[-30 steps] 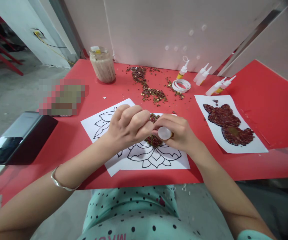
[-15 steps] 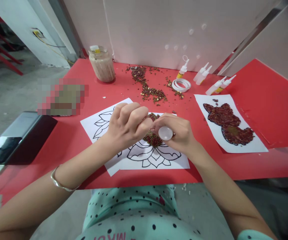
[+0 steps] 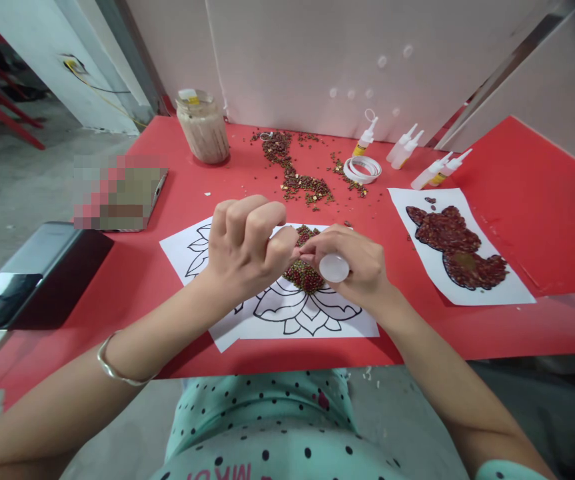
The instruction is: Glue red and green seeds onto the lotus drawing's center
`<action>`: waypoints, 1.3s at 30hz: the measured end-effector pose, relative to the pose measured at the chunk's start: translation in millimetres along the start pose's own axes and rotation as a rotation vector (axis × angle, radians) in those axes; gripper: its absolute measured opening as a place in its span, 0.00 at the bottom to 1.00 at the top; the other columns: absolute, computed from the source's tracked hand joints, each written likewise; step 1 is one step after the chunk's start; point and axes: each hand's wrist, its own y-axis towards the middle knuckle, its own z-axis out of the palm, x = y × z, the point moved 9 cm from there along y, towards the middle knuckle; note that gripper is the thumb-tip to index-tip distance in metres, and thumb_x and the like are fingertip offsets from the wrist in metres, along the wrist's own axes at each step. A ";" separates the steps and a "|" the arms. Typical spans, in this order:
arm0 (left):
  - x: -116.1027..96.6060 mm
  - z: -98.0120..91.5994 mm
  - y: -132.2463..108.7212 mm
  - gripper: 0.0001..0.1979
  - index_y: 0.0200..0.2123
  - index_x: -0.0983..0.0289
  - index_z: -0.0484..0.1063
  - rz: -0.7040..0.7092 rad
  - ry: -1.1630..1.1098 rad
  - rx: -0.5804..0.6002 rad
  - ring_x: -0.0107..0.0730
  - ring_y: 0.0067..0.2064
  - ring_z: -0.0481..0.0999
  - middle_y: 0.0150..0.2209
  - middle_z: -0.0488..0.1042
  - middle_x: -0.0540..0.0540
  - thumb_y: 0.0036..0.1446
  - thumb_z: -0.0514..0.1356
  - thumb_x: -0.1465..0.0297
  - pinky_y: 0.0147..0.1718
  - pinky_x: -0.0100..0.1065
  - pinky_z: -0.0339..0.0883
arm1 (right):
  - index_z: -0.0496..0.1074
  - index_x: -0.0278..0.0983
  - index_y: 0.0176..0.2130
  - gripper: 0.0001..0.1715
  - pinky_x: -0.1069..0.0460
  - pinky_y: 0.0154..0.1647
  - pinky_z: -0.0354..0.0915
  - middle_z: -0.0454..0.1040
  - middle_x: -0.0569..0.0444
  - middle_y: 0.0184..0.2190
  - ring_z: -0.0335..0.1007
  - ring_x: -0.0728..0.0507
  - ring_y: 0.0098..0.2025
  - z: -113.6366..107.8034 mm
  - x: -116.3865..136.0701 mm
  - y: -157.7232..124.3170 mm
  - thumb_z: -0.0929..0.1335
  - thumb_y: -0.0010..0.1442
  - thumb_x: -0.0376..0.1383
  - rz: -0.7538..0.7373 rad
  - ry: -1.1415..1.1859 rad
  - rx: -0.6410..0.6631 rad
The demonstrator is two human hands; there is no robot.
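Note:
My right hand (image 3: 360,263) is closed around a small white glue bottle (image 3: 334,268), whose round base faces me. Its thumb and fingertip meet the fingertips of my left hand (image 3: 244,250), which is curled in a pinch; what it pinches, if anything, is hidden. Both hands hover over a white sheet with a black lotus line drawing (image 3: 310,313). Red and green beans (image 3: 304,277) cover the drawing's middle, partly behind my fingers. A second line-drawn sheet (image 3: 180,250) lies under the left forearm and hand.
Loose beans (image 3: 307,187) are scattered behind the hands, near a white tape roll (image 3: 362,170). Several glue bottles (image 3: 404,150) stand at the back right. A bean-covered picture (image 3: 462,250) lies right. A cloudy jar (image 3: 203,130), a phone (image 3: 7,297) on a dark box, and a blurred-out item (image 3: 127,200) are left.
My left hand has shifted slightly left, its knuckles raised, showing more of the fingertips' meeting point. My right hand and the glue bottle have moved slightly right.

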 end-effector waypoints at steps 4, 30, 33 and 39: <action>-3.4 -2.6 1.4 0.14 0.33 0.59 0.54 0.043 0.035 -0.028 0.36 0.39 0.68 0.37 0.65 0.55 0.49 0.58 0.77 0.29 0.37 0.62 | 0.65 0.38 0.29 0.07 0.51 0.33 0.69 0.75 0.53 0.28 0.70 0.47 0.31 2.1 0.0 1.2 0.66 0.58 0.28 0.016 -0.001 0.027; -3.2 10.6 -1.4 0.08 0.33 0.56 0.58 -0.001 -0.161 0.098 0.30 0.36 0.72 0.30 0.66 0.46 0.55 0.58 0.68 0.33 0.36 0.60 | 0.63 0.39 0.29 0.07 0.52 0.26 0.61 0.74 0.54 0.26 0.64 0.47 0.29 3.1 -1.0 6.7 0.64 0.58 0.29 -0.006 -0.077 0.123; -0.9 17.8 -0.8 0.07 0.31 0.56 0.59 -0.048 -0.217 0.185 0.31 0.37 0.73 0.29 0.66 0.47 0.56 0.57 0.68 0.33 0.37 0.60 | 0.64 0.39 0.29 0.06 0.52 0.25 0.60 0.74 0.54 0.26 0.64 0.47 0.28 3.1 -3.4 5.7 0.64 0.58 0.30 0.011 -0.096 0.118; -6.3 27.2 -1.8 0.09 0.34 0.56 0.59 -0.012 -0.185 0.260 0.33 0.39 0.73 0.31 0.69 0.49 0.55 0.59 0.70 0.34 0.37 0.63 | 0.64 0.39 0.29 0.06 0.54 0.24 0.60 0.71 0.56 0.24 0.64 0.49 0.27 -0.9 -10.1 5.5 0.64 0.55 0.28 0.039 -0.095 0.096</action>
